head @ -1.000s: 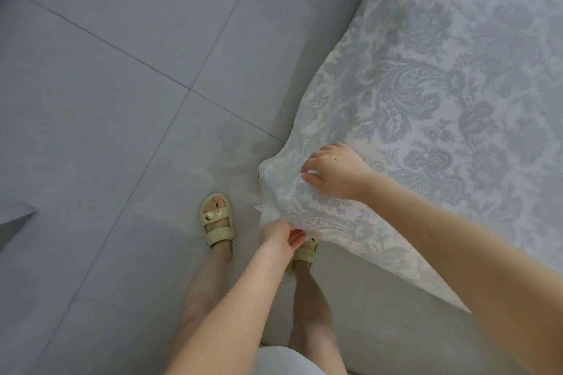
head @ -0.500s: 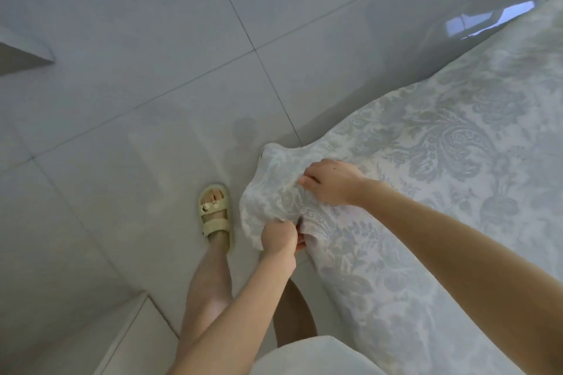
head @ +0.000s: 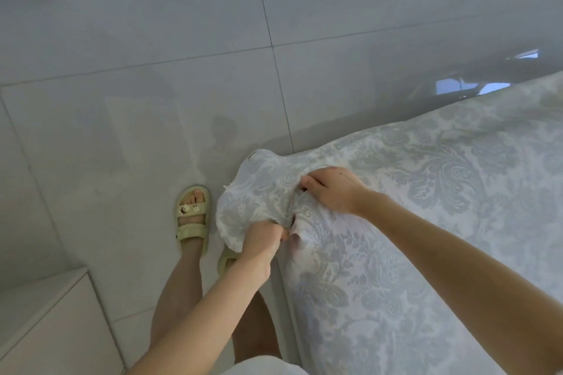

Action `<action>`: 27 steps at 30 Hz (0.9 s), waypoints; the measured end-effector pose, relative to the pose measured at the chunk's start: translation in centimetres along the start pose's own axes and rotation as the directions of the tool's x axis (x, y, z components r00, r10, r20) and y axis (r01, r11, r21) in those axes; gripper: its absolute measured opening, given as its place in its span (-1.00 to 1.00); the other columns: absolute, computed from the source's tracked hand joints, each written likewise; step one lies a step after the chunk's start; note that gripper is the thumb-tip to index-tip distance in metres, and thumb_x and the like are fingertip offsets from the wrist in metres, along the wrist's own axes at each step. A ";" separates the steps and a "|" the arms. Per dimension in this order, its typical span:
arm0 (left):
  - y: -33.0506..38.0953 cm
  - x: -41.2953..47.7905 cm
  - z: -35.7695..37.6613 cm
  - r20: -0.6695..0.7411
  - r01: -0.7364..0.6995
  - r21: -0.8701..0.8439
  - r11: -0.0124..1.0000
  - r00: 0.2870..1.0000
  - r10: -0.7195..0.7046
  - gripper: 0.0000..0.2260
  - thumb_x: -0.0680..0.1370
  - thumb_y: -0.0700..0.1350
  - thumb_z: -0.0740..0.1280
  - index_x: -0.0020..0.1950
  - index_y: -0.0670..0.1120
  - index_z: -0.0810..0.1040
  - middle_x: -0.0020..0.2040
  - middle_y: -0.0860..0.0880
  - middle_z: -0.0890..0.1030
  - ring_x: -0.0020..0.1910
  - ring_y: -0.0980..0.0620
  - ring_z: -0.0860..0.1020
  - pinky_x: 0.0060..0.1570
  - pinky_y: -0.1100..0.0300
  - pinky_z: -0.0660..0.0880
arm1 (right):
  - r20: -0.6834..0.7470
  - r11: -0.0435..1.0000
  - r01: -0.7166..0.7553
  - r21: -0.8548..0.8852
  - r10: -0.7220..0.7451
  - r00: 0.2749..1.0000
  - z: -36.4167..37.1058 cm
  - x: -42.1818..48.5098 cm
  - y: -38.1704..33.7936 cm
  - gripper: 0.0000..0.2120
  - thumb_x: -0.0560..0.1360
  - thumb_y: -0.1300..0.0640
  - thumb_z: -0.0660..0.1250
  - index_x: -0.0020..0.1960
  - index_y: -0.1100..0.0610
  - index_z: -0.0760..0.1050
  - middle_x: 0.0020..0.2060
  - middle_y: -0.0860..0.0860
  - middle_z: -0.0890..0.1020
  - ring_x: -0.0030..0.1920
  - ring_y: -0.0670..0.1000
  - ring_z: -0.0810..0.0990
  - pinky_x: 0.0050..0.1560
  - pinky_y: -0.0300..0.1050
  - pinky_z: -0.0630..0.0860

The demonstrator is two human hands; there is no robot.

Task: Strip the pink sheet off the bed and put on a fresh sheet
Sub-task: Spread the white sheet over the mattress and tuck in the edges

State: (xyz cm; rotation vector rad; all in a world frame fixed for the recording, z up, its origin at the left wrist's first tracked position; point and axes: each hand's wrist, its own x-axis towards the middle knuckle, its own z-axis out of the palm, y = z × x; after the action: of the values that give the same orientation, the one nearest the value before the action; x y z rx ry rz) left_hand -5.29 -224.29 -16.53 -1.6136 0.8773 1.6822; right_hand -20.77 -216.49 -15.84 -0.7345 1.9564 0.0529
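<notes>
A pale sheet with a grey-blue floral damask pattern covers the bed on the right of the view. Its corner bunches out over the bed's near-left corner, above the floor. My left hand grips the bunched fabric at the lower edge of that corner. My right hand lies on top of the corner with fingers curled into the cloth, pinching a fold. No pink sheet is in sight.
Glossy grey floor tiles spread to the left and behind the bed. My feet in pale yellow sandals stand right beside the bed corner. A light step or plinth sits at lower left.
The view has swung, so the bed now lies lower right. Both hands have gathered the sheet corner into a tighter bunch, and the left hand has closed on its lower edge.
</notes>
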 end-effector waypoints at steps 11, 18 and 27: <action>0.8 -3.5 -0.3 0.013 -0.362 -0.303 0.881 0.923 0.384 -0.90 0.49 -0.05 0.34 -0.09 -0.06 0.50 0.00 -0.15 0.60 0.07 -0.17 0.57 0.16 -0.14 0.49 | 0.037 0.999 -0.024 0.038 0.022 0.999 -3.2 -6.3 -2.1 -0.52 0.64 -0.11 -0.08 0.11 0.04 0.58 -0.15 0.00 0.67 -0.15 -0.06 0.54 0.09 -0.22 0.25; 0.1 -9.5 3.4 0.574 -0.414 -0.166 0.895 0.698 0.429 -0.67 0.61 0.10 0.10 0.30 0.07 0.49 0.27 0.10 0.53 0.27 0.18 0.47 0.35 0.13 0.36 | -0.193 0.938 0.077 0.338 -0.011 0.981 -5.3 -18.8 0.9 -0.48 0.42 -0.49 -0.16 0.03 -0.27 0.43 -0.16 -0.22 0.65 -0.04 -0.11 0.47 0.00 -0.26 0.32; -0.4 -11.7 5.6 0.768 -0.378 0.022 0.926 0.600 0.226 -0.34 0.48 0.40 0.02 0.41 0.03 0.41 0.35 0.06 0.48 0.34 0.13 0.41 0.42 0.05 0.27 | -0.072 0.869 0.038 0.493 -0.003 0.997 -7.6 -18.1 1.3 -0.45 0.36 -0.52 0.04 -0.05 -0.15 0.56 -0.16 -0.11 0.69 -0.07 -0.13 0.63 0.04 -0.15 0.49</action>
State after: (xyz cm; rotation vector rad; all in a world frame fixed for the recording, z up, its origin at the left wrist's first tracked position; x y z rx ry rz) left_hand -7.69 -219.44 -4.75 -0.5009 0.8392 2.1735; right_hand -21.86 -209.54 2.53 -0.4161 1.9103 -0.4804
